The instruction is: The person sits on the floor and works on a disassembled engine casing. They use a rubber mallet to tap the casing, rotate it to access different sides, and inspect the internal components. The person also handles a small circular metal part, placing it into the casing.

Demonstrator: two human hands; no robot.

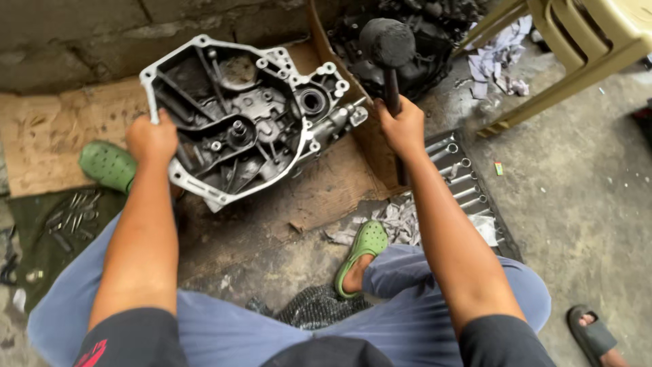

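Both hands are busy: my left hand (151,138) clamps the nine o'clock rim of the cast-metal engine case (244,119), propped tilted on cardboard (47,132) over the floor, while my right hand (403,126) is closed around the mallet (388,51) handle at three o'clock. I judge a glancing blow could chip the thin bolt-hole flange or slip the greasy, ribbed casing from my grip.

We've got a greasy aluminium engine case (244,119) propped up tilted over the cardboard's right edge, open side up, plus a black mallet (388,58) raised upright beside it.
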